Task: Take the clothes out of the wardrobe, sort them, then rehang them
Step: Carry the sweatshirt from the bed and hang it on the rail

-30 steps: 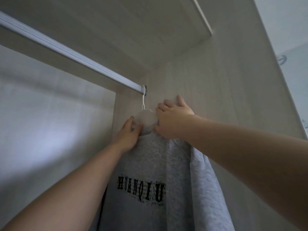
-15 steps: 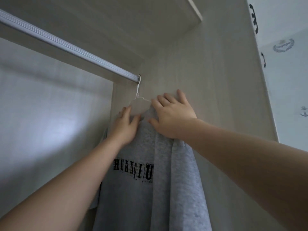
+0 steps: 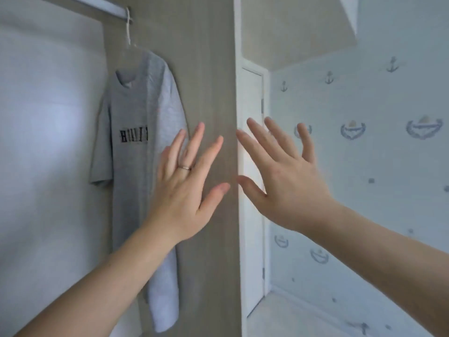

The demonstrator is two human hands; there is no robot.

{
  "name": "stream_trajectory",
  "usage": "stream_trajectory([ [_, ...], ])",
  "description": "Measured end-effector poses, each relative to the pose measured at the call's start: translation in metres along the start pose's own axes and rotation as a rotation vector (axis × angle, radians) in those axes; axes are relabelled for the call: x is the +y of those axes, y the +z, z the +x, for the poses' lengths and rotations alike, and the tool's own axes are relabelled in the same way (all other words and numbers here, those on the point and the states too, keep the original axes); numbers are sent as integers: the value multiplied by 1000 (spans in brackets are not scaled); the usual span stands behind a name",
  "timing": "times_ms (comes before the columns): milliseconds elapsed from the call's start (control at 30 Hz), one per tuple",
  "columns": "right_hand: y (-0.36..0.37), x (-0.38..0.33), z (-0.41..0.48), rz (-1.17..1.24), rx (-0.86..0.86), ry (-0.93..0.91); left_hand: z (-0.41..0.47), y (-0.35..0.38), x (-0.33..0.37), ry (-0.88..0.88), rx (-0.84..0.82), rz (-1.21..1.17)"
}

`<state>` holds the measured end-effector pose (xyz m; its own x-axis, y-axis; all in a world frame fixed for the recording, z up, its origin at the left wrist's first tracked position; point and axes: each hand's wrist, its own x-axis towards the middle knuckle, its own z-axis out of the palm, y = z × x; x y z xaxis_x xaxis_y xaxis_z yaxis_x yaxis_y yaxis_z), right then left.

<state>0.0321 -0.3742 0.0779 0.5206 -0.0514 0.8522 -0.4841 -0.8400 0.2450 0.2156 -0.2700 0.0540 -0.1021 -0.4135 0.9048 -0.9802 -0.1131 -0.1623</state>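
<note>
A grey T-shirt [image 3: 136,113] with black lettering hangs on a white hanger [image 3: 128,32] from the metal rail [image 3: 104,7] at the right end of the wardrobe, against the side panel. My left hand [image 3: 184,190] is raised in front of the shirt's right edge, fingers spread and straight, a ring on one finger, holding nothing. My right hand [image 3: 284,181] is held up beside it, to the right of the wardrobe's edge, fingers also spread and empty. Neither hand touches the shirt.
The wardrobe's wood-grain side panel [image 3: 209,81] stands between the shirt and the room. To the right are a white door [image 3: 252,190] and a pale wall with anchor motifs [image 3: 364,166]. The wardrobe's pale back wall [image 3: 48,142] fills the left.
Both hands have let go of the shirt's collar and hanger and drawn back and down, fingers now spread. The view has turned right and lower; the shirt hangs free.
</note>
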Motion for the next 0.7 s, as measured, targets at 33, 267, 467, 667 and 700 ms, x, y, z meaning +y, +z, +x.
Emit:
stream_trajectory([
  [33,-7,11,-27,9,-48,33,-11,6,25,12,-44,-12],
  [267,-56,94,-221,-99,-390,275,-84,77,197,48,-305,-248],
  [467,-106,136,-377,-185,-603,565,-127,143,330,74,-562,-457],
  [667,-160,158,-506,-279,-749,939,-161,207,457,212,-782,-694],
  [700,-169,162,-525,-298,-775,999,-165,218,479,242,-808,-732],
])
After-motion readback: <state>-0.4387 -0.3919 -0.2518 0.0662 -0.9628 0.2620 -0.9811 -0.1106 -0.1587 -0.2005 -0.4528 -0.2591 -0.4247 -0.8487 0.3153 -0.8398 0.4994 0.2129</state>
